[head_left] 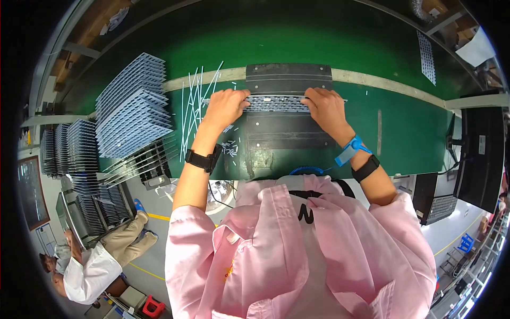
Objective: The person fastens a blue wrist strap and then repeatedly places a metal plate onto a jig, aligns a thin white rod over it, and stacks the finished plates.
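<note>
Pink coat [340, 234]: nearest of all, its loose folds filling the lower middle, a grey shirt [319, 250] showing between its open fronts.
Left hand [227, 107]: closed, thumb and fingers gripping the perforated strip near its left end.
Right hand [326, 110]: closed too, gripping the strip toward its right end; a blue wrist strap [350, 150] sits just above it on the arm.
Perforated strip [276, 103]: grey-blue, crosswise between the hands, above the black plate [289, 130] on the green bench [404, 130]; whether it touches the plate I can't tell.
Thin rods [184, 114]: pale, crossed loosely beside the left hand (like spilled jackstraws), with short bits [229, 149] scattered nearer the body.
Stacked panels [133, 122]: many slotted layers at the left, seemingly of similar make.
Progress: I'd judge this one piece to be midway; the piled layers look done, and the loose rods suggest more remains, though how much I can't say.
Writing: a black curved mark [305, 213] on the shirt makes no word I can read; the pale label [482, 144] on the dark screen [481, 175] is too small.
</note>
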Demonstrator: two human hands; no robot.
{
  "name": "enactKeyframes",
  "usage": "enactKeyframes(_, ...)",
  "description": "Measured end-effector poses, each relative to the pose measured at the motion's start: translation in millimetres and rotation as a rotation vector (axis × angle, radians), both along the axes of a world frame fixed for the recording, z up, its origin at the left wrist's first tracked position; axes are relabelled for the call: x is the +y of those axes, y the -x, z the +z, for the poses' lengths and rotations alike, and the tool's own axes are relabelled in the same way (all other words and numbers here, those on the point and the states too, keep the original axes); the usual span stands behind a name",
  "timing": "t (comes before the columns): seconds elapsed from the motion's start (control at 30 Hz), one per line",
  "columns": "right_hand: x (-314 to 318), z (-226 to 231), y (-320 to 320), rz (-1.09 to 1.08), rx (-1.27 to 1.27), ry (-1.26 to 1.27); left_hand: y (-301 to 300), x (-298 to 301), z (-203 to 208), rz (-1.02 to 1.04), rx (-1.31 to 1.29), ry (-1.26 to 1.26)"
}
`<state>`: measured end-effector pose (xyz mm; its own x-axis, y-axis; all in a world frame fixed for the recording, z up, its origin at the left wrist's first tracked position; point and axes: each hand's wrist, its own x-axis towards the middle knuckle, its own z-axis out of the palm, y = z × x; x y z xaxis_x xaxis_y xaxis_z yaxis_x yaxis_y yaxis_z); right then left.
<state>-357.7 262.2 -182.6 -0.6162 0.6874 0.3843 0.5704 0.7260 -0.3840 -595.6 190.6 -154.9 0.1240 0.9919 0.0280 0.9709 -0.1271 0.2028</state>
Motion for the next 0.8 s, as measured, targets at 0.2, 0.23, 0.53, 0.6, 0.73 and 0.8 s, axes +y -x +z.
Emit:
enactKeyframes(0.2, -3, -1, -1, 0.035, 0.012, 0.024, 2, -13, -7, -0.038, -0.049, -0.094)
enactKeyframes(0.23, -4, -1, -1, 0.026, 0.011, 0.039, 3, -11, -8, -0.037, -0.052, -0.09)
enactKeyframes(0.53, 27, -3, -6, 0.05, -0.193, 0.09, 13, 19, -7, -0.019, -0.101, 0.048)
enactKeyframes(0.6, 59, -18, 0, 0.07, -0.187, 0.053, 22, 41, -19, -0.03, -0.132, 0.068)
enactKeyframes(0.73, 107, -48, 25, 0.053, -0.333, 0.293, 58, 99, -64, 0.043, -0.356, 0.162)
enactKeyframes(0.8, 120, -63, 30, 0.042, -0.411, 0.427, 63, 117, -66, 0.073, -0.376, 0.516)
